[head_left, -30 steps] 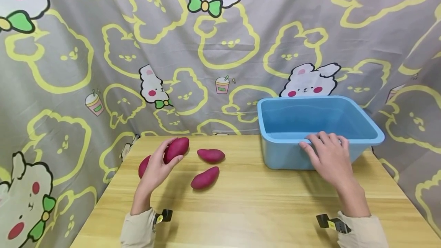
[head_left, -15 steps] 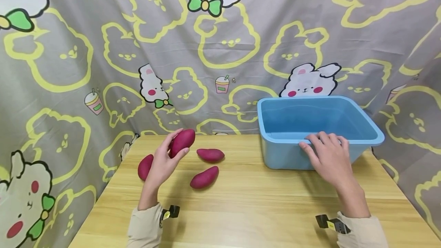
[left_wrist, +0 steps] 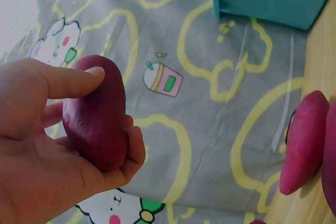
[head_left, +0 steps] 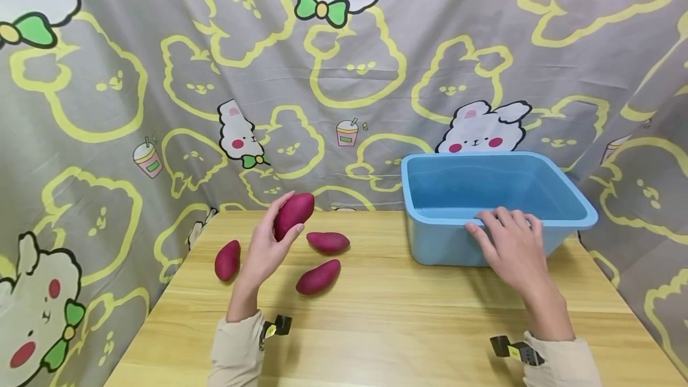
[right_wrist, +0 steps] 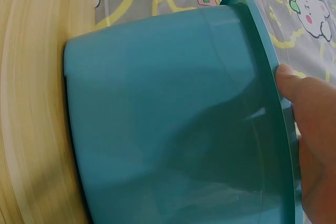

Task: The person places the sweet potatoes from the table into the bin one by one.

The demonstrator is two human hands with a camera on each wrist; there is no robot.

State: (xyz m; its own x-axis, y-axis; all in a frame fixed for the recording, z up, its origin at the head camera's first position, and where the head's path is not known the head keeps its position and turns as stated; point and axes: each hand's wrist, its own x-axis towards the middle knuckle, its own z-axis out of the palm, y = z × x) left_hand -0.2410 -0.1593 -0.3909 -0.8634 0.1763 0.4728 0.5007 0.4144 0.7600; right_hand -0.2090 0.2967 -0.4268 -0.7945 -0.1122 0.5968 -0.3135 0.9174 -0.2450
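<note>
A purple sweet potato is held up above the table by my left hand. In the left wrist view the thumb presses its near side and the curled fingers wrap behind it. Two more sweet potatoes lie on the wood just right of that hand, a slim one behind and a curved one in front. Another sweet potato lies to the left. My right hand grips the front rim of a blue plastic bin, fingers over the edge and thumb outside.
The bin stands at the back right of the wooden table, and the part of its floor that shows is bare. A grey curtain with yellow cartoon outlines hangs close behind the table and along both sides.
My left hand has lifted the sweet potato and carried it to the right, uncovering the one on the left. The right hand stays on the bin's rim.
</note>
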